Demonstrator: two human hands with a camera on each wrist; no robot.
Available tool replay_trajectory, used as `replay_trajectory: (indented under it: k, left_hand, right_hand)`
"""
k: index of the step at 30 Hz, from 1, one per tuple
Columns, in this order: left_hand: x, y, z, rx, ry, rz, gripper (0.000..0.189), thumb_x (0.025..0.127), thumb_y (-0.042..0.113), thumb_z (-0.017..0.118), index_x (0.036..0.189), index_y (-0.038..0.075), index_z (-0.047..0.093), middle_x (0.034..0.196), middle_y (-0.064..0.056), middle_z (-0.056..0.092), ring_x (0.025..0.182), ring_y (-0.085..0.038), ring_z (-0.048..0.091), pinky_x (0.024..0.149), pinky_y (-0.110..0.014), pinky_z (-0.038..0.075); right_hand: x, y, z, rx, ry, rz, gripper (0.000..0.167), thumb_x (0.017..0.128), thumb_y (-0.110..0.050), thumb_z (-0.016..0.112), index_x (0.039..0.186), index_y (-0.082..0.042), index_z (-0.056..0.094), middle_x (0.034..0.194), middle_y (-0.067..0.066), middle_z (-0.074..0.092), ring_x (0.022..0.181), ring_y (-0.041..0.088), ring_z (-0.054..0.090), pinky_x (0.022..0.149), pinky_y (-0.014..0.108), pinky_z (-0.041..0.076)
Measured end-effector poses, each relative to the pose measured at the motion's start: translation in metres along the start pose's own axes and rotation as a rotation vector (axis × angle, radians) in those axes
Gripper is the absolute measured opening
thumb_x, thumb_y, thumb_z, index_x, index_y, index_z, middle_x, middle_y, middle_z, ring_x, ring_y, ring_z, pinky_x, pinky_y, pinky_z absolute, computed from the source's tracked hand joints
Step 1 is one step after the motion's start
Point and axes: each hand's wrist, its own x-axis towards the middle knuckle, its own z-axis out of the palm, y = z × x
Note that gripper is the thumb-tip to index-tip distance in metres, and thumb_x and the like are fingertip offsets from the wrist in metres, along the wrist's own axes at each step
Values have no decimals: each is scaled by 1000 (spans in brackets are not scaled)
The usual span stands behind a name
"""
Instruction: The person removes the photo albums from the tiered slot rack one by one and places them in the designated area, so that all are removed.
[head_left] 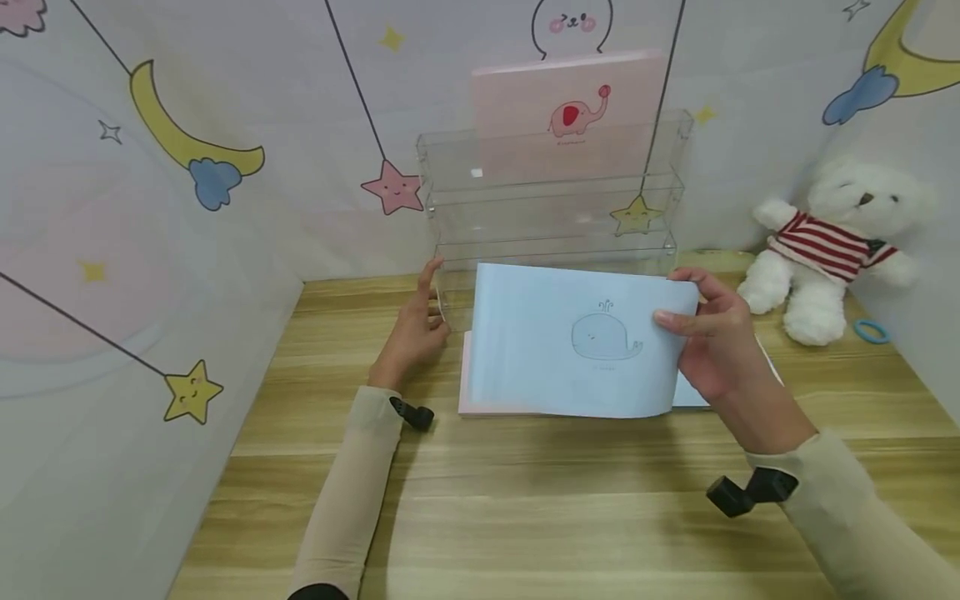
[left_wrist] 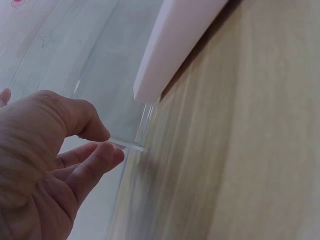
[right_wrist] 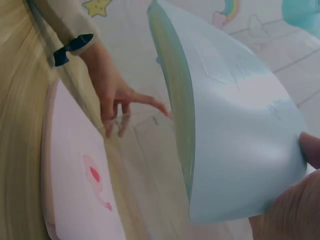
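My right hand point(head_left: 716, 342) grips the right edge of a light blue booklet point(head_left: 525, 350), thumb on the front cover and fingers behind. A line-drawn whale is on that cover, and the booklet bows in the right wrist view. It is held tilted in front of a clear acrylic tiered rack point(head_left: 457, 221). At the rack's left end, my left hand point(head_left: 412, 337) pinches the clear side panel between thumb and fingers, as the left wrist view shows. Partly covered by the booklet, a pink book point(right_wrist: 75, 160) with an elephant lies on the table.
Another pink elephant book point(head_left: 517, 117) stands in the rack's back tier. Something light blue point(head_left: 690, 396) pokes out under my right hand. A white teddy bear point(head_left: 817, 242) in a striped shirt sits at the right, near a blue ring point(head_left: 872, 332). Printed cloth backs the wooden table point(head_left: 525, 517).
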Motion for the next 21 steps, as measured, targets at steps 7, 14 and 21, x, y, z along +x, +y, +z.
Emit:
replay_trajectory:
  k: [7,14,21]
  left_hand:
    - [0,0,0,-10,-4,8,114,91,-7,68,166,54,6,141,-27,59,121,-45,72,101,-58,62]
    - [0,-2,1,-16,6,26,112,91,-7,67,166,52,8,135,-25,64,119,-43,73,99,-57,63]
    - [1,0,1,-8,7,4,114,91,-6,68,165,55,7,137,-25,62,121,-44,73,101,-58,62]
  right_hand:
    - [-13,21,-6,-30,-18,110,46,91,21,61,101,-22,73,102,-3,74,98,16,74,87,35,58]
    - [-24,38,-17,-80,6,203,44,93,18,63,101,-25,71,104,-6,74,98,14,74,88,34,59]
    - [-34,51,-26,-99,14,262,43,93,17,63,100,-25,70,99,-8,78,94,12,76,87,30,60]
